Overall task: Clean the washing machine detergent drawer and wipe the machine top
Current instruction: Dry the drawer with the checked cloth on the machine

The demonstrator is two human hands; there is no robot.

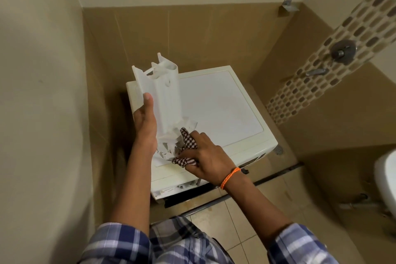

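Nearest, two checked blue-and-white sleeves [120, 242] at the bottom edge, forearms bare and reaching forward over beige floor tiles [233, 227]. An orange braided band [230, 177] round the right wrist. Right hand [205, 158] knuckles up, fingers curled tight round a bunched brown-and-white checked cloth [188, 141], pressing it against the lower end of the detergent drawer [165, 100]. Left hand [145, 126] wrapped round the drawer's left side, thumb laid flat up the edge, the other fingers hidden behind the plastic. Drawer white, out of its slot, held on end and tilted slightly, open end pointing up toward the back wall, lower end just above the near left corner of the machine top. Beneath both hands, the washing machine [225, 109], cream-white, its flat top bare to the right of the drawer; dark empty slot visible along its front edge. Beyond, brown wall tiles [192, 34]. Far right, a mosaic strip [334, 58] with a chrome tap [342, 49], and a white basin edge [385, 176] lower down
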